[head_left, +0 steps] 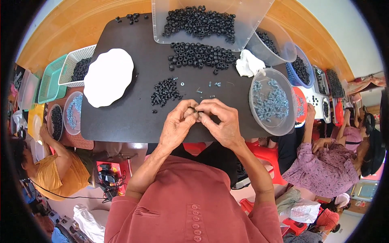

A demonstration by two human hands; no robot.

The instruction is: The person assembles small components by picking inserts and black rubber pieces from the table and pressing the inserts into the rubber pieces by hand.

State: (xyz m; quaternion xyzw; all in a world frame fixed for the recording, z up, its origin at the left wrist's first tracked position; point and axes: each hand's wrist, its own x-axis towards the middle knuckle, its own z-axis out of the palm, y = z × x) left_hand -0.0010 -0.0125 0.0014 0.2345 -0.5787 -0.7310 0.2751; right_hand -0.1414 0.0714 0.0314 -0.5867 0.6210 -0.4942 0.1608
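Observation:
My left hand [175, 124] and my right hand [222, 122] meet over the front edge of the dark table, fingers closed in a pinch. Between their fingertips shows a small dark part [196, 110], mostly hidden by the fingers. Just beyond my left hand lies a pile of small black parts [165, 91]. A few tiny metallic pieces [214, 84] and a small ring [182, 84] are scattered past my fingers. Farther off spreads a heap of larger black pieces with holes [200, 56]. To the right, a round clear tub [254, 111] holds many small blue-grey pieces.
A large clear bin [158, 28] with black pieces lies at the table's far side. A white cloth [248, 65] sits near the tub, and a white wavy-edged sheet [108, 79] covers the left. Co-workers in yellow [67, 174] and purple [324, 170] sit at either side.

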